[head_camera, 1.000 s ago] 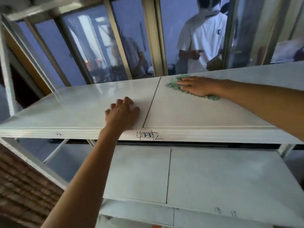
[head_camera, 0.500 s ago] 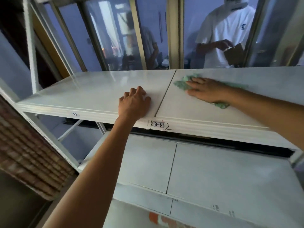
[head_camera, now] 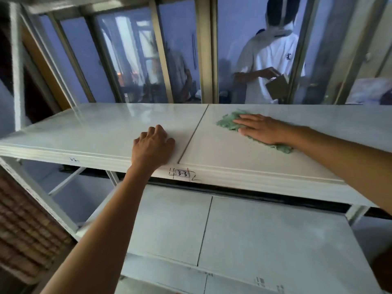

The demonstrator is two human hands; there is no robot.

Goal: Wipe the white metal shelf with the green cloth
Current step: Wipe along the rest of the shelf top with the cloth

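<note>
White metal shelf runs below glass windows. I see my right hand flat, fingers straight, pressing the green cloth onto the right panel. My left hand rests on the front edge, fingers curled, holding nothing.

A top shelf runs left to right, with a seam near its middle. The left hand rests at the front edge, just left of the seam. Right of the seam, the right hand lies flat on a cloth. A lower shelf sits beneath. Windows stand behind, with a person beyond the glass.
</note>
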